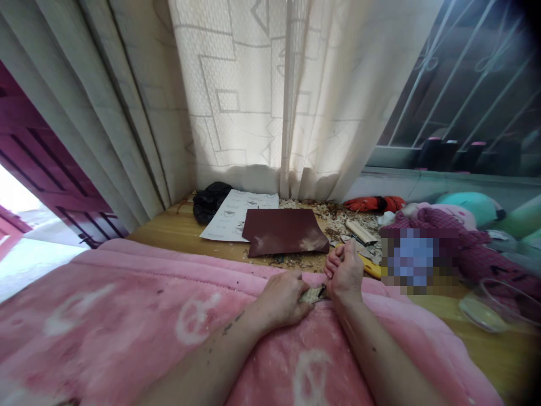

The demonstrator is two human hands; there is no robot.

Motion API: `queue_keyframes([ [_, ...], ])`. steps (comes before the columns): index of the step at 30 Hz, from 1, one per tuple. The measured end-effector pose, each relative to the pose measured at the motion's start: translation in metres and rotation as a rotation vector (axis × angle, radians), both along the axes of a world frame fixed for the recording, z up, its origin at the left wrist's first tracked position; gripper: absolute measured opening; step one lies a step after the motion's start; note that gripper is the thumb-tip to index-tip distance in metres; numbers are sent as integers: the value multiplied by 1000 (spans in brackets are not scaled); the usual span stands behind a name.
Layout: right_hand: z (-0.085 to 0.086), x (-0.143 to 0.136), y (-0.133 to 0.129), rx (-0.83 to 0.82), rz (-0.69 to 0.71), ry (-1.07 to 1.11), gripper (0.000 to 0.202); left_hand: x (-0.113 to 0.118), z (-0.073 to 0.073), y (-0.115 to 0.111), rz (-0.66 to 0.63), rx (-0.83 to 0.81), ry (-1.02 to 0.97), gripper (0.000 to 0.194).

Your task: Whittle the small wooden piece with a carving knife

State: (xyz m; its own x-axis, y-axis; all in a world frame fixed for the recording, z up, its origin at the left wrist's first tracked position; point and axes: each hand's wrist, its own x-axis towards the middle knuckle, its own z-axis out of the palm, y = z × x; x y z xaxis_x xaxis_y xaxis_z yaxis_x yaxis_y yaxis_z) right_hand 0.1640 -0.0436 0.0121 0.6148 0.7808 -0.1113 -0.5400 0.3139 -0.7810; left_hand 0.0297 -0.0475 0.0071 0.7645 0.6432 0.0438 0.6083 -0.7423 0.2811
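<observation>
Fuzzy pink blanket [139, 332] spreads below. Left hand [284, 296] grips a rough chunk [311, 294], right hand [347, 275] clenched. Woodgrain surface [167, 232], patterned curtains [236, 107] beyond.

So the person's left hand [285, 299] has a small pale piece [313, 294] pinched near the frame's lower center, right hand [345, 270] curled up just beside it, pink blanket [147, 316] underneath.

head-worn view, facing forward and down, hands fairly near, right edge seemingly blurred

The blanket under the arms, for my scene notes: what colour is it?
The blanket is pink with whitish motifs, clearest in the head view.
</observation>
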Motion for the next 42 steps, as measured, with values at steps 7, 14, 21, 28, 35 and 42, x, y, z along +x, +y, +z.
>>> queue_keyframes([
  [7, -2, 1, 1, 7, 9, -9, 43, 1, 0, 1, 1, 1, -1, 21],
  [14, -4, 0, 1, 27, 27, -33, 43, 1, -1, 1, -1, 11, 14, 22],
  [21, -7, -4, 3, 2, 1, -100, 43, 0, -5, 2, -13, 46, 35, 28],
  [28, -5, -3, 0, 31, 16, -58, 42, 1, -3, 1, -5, 41, 38, 26],
  [35, -3, -1, -1, 52, 13, -8, 41, 0, -1, 1, -1, 6, 35, 23],
  [42, -4, 1, 1, 38, 3, -27, 42, -1, -4, 0, 13, 9, 12, 26],
])
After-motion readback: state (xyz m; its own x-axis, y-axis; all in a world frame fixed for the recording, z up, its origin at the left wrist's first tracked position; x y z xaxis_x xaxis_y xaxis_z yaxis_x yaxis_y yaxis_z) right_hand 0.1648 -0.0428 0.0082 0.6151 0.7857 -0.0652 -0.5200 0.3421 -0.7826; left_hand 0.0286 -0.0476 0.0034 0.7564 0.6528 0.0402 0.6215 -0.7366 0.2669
